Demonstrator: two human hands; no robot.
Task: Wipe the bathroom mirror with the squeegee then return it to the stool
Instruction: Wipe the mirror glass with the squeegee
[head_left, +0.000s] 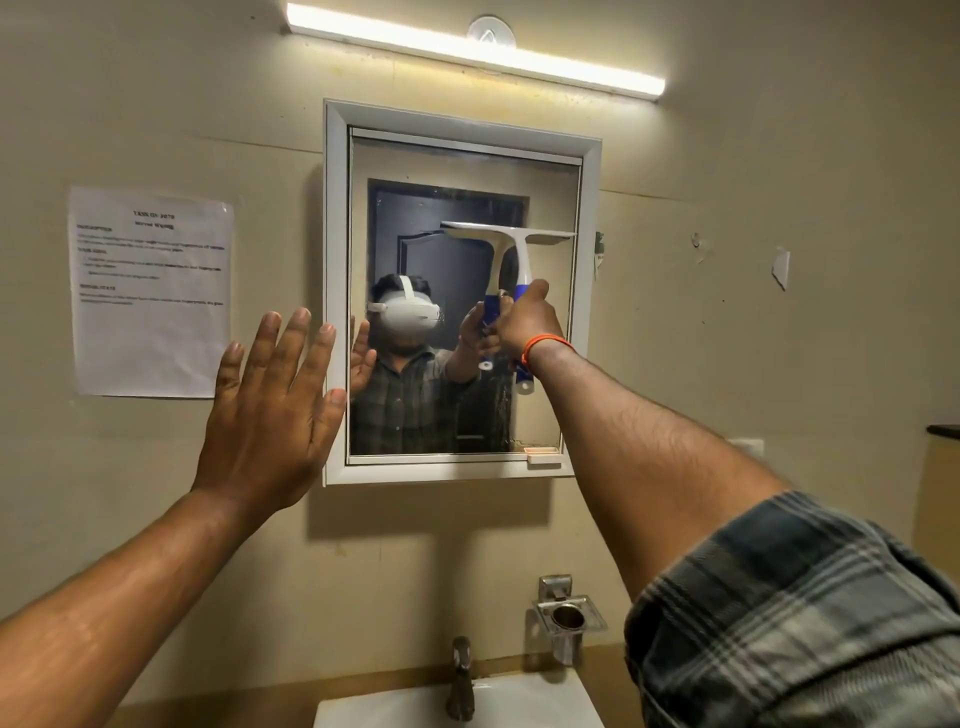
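Note:
A white-framed mirror (462, 161) hangs on the beige wall. My right hand (524, 319) grips the blue handle of a white and blue squeegee (519, 244), whose blade lies level against the glass in the right half, about mid-height. My left hand (270, 410) is raised with straight, spread fingers at the mirror's left frame edge, fingertips near or on the frame. The stool is out of sight.
A printed paper sheet (150, 291) is taped to the wall left of the mirror. Below are a white sink (535, 701), a metal tap (460, 680) and a chrome cup holder (569, 621). A tube light (472, 49) glows above.

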